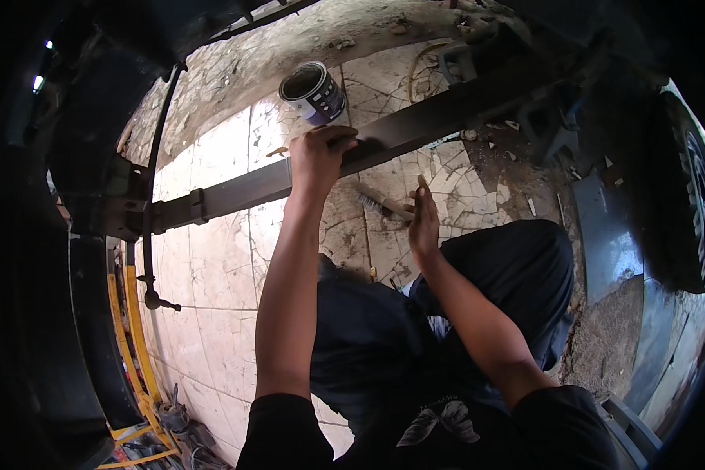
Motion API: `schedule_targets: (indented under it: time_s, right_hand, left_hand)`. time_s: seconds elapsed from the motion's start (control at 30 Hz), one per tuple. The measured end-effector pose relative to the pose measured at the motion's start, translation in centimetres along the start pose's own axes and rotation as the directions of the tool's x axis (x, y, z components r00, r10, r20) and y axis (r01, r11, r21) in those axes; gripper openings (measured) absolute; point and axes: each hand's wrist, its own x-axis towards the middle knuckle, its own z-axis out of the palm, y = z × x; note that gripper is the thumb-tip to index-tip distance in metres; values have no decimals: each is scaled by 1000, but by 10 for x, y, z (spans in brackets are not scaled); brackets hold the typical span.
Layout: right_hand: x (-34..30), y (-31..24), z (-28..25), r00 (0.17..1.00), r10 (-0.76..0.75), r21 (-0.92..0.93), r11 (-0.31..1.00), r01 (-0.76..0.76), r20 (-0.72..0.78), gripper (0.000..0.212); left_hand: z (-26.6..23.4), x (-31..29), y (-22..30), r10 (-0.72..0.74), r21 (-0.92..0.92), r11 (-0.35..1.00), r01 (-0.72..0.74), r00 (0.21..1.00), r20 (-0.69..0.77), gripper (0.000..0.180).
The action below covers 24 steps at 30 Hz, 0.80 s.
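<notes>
A long dark metal beam [247, 190] crosses in front of me, rising from left to right. My left hand [321, 155] grips the beam near its middle, fingers bent over its upper side; the fingers' undersides are hidden. Lower and to the right, my right hand [423, 225] is closed on the handle of a wire brush [376, 205]. The bristled end points left, below the beam and apart from it. Just beyond my left hand, an open can [327, 103] with a dark inside and a printed label stands on the tiled floor [219, 270].
A thin dark rod [164, 125] with a jointed lower end hangs at the left. Yellow metal bars [137, 337] stand at the lower left. A tyre [688, 211] is at the far right, near a grey stand [558, 141]. Broken tiles and debris lie beneath the beam's right part.
</notes>
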Motion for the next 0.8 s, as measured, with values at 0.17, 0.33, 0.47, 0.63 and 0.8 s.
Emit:
schedule_targets:
  time_s: [0.17, 0.33, 0.47, 0.63, 0.8]
  right_hand:
    - [-3, 20, 7, 960, -275, -292, 916, 276, 44, 65]
    - [-1, 31, 0, 988, -155, -150, 977, 154, 1, 61]
    - [5, 40, -4, 989, -151, -173, 974, 147, -6, 63]
    - [-12, 35, 2, 980, -197, -388, 902, 189, 20, 66]
    - [0, 39, -8, 988, -156, -332, 933, 140, -23, 67]
  left_hand:
    - [6, 12, -5, -11, -51, 999, 10, 1000, -29, 22]
    - [8, 8, 0, 17, -3, 1000, -17, 999, -50, 22]
    - [7, 2, 4, 7, -27, 1000, -9, 999, -51, 21]
    - [11, 18, 8, -58, 17, 998, 59, 997, -49, 20]
    - [5, -5, 13, 11, 26, 1000, -10, 1000, -12, 21]
